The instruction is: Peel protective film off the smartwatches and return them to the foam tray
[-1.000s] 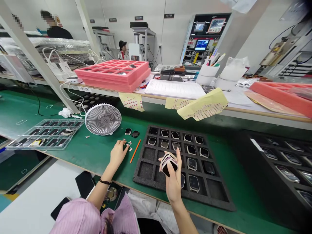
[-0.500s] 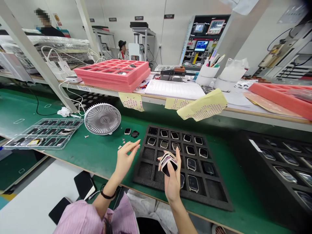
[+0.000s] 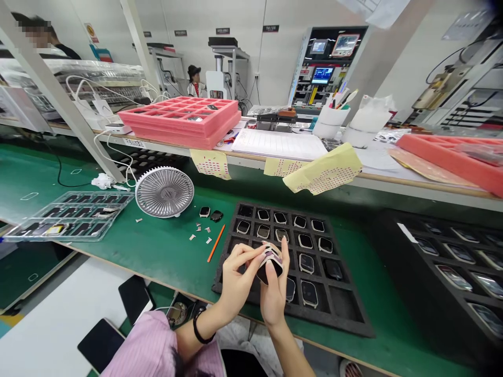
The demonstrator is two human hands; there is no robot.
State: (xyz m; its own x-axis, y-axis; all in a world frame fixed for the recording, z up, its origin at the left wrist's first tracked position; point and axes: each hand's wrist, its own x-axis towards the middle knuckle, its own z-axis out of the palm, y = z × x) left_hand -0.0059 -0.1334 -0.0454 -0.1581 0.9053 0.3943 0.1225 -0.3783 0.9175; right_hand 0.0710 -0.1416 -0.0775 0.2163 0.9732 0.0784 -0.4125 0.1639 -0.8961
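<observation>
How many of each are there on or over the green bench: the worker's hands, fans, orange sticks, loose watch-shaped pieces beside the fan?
Hands: 2 (left hand, right hand)
Fan: 1
Orange stick: 1
Loose watch-shaped pieces: 2 (silver-rimmed one, dark one)
Total: 6

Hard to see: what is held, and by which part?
The right hand holds a watch by its face and sides; whether the left hand grips anything is unclear.
</observation>
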